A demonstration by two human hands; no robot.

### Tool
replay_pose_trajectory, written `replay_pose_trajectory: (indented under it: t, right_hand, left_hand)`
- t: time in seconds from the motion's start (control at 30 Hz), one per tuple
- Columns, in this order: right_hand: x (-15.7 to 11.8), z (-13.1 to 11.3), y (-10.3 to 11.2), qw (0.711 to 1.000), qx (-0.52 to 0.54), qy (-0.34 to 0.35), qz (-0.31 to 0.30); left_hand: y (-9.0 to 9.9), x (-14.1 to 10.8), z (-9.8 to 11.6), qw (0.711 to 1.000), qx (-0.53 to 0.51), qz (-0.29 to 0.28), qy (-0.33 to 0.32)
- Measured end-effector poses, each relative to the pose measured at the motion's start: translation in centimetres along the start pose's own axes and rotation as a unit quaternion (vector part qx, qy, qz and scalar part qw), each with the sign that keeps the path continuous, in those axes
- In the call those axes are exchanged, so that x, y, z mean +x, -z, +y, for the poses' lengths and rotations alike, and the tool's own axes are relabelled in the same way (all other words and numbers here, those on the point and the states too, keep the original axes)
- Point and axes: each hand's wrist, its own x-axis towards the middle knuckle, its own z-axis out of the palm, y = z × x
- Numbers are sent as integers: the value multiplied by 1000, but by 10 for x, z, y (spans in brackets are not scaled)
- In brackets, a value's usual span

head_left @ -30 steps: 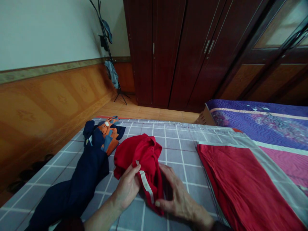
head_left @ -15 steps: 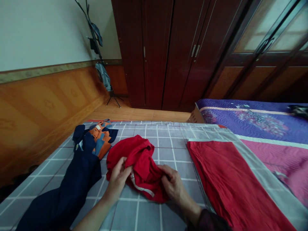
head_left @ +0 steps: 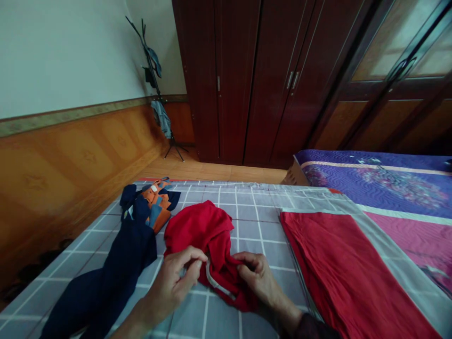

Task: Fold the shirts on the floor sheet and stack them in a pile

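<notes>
A crumpled red garment [head_left: 201,223] with a white strip along one edge lies bunched in front of me. My left hand [head_left: 178,278] is closed at its near left side, thumb and forefinger pinched at the cloth by the white strip. On the right side of the garment, my right hand [head_left: 259,278] grips a fold between thumb and curled fingers. A flat, folded red cloth [head_left: 339,259] rests to the right of my right hand. Left of the garment stretches a dark navy piece of clothing [head_left: 116,263], with an orange and blue patterned cloth [head_left: 157,202] at its far end.
Everything lies on a grey checked bedspread [head_left: 247,200]. Beyond it stand a dark red wardrobe [head_left: 233,84] and a coat rack [head_left: 155,84] with clothes on it. A second bed with a purple and pink cover [head_left: 353,172] is at the right; an orange panelled wall [head_left: 70,174] runs along the left.
My left hand has moved back toward me from on top of the red garment to its white-stripped edge. My right hand keeps its hold. The view has shifted slightly.
</notes>
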Motion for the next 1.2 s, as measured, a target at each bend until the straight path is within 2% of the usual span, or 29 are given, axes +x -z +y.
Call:
replay_pose_trajectory:
  t: [0.07, 0.17, 0.23, 0.3, 0.37, 0.4, 0.53, 0.63, 0.7, 0.77, 0.87, 0.93, 1.0, 1.07, 1.13, 1.2]
  right_hand:
    - [1, 2, 1, 1000, 9, -8, -1]
    - [0, 1, 2, 999, -11, -4, -45]
    - [-1, 0, 2, 996, -27, -1, -82]
    - [-2, 1, 3, 994, -36, -3, -101]
    - [-1, 3, 5, 995, -31, -8, -94]
    - [0, 5, 5, 996, -23, -10, -85]
    - [4, 5, 6, 998, 7, 23, -50]
    - [6, -1, 6, 996, -2, 68, -54]
    - [6, -3, 7, 995, -8, 64, -70]
    - [5, -3, 7, 995, -16, 52, -85]
    - [3, -2, 7, 995, -18, 37, -92]
    - [2, -1, 7, 996, -7, 21, -87]
    - [2, 0, 5, 997, 9, 5, -82]
    - [3, 1, 4, 996, 26, -10, -79]
    - [3, 3, 3, 996, 48, -26, -70]
    - [4, 8, 3, 995, 71, -43, -58]
  left_hand:
    - [7, 3, -1, 998, 49, 10, -44]
    - [5, 21, -18, 981, 161, 11, -105]
    - [-1, 36, -29, 968, 219, -32, -120]
    - [-9, 49, -37, 956, 248, -102, -119]
    - [-15, 57, -40, 951, 253, -146, -103]
    - [-16, 58, -41, 953, 248, -146, -93]
    - [-8, 56, -43, 978, 189, -56, -62]
    - [5, 56, -44, 983, 180, 8, -46]
    - [10, 62, -43, 980, 192, 9, -57]
    - [7, 72, -40, 975, 201, -33, -85]
    - [-10, 88, -35, 962, 220, -110, -117]
    - [-24, 96, -34, 957, 239, -123, -111]
    - [-36, 101, -33, 958, 252, -106, -92]
    - [-40, 104, -34, 964, 246, -71, -72]
    - [-33, 104, -34, 969, 235, -41, -58]
    - [-15, 99, -33, 977, 207, 10, -39]
